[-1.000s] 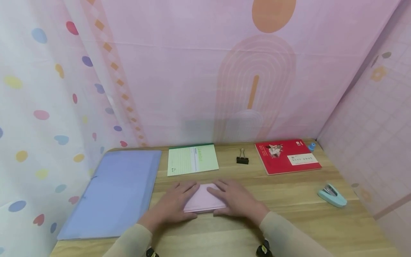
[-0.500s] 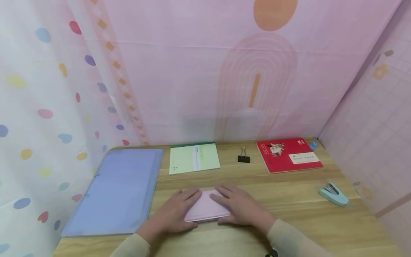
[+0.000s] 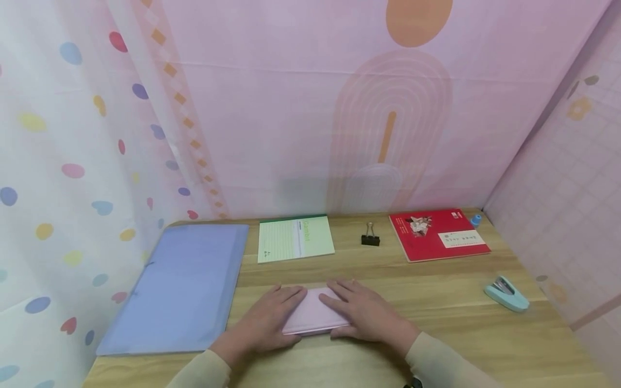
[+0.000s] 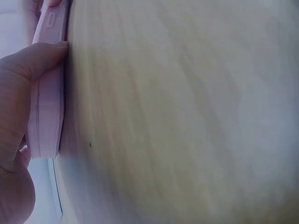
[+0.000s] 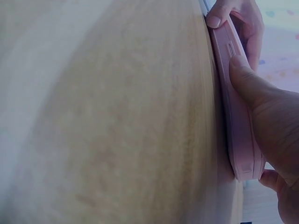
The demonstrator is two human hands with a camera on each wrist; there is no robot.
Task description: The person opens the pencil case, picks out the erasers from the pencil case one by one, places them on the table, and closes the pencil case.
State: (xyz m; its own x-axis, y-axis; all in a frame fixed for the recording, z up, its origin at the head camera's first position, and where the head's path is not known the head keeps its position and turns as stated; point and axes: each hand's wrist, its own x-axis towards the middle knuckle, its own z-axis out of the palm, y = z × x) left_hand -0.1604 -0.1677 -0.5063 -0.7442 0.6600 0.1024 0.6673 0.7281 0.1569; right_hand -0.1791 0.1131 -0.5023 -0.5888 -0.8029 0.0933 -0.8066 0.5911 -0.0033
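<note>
**Both hands settling on the pink case**

The flat pink case (image 3: 315, 315) is lying on the table (image 3: 461, 334), near its front edge and just right of the blue folder (image 3: 179, 285). The left hand (image 3: 264, 323) is resting on the case's left side and the right hand (image 3: 366, 315) on its right side, fingers lying fairly straight over the lid while the thumbs are pressing against the near edge, as the wrist views show (image 4: 42, 93) (image 5: 240, 116). It looks as though the case is being steadied or about to be opened; a next move would likely call for the thumbs to find the seam along that edge, where a small raised catch is showing.

Behind the case, a green notebook (image 3: 295, 238) is bearing a sideways printed word too small to read. Right of it are standing a black binder clip (image 3: 370, 237) and a red book (image 3: 439, 234) with a white label, its writing illegible. A pale blue stapler (image 3: 506, 293) is sitting well apart to the right.
</note>
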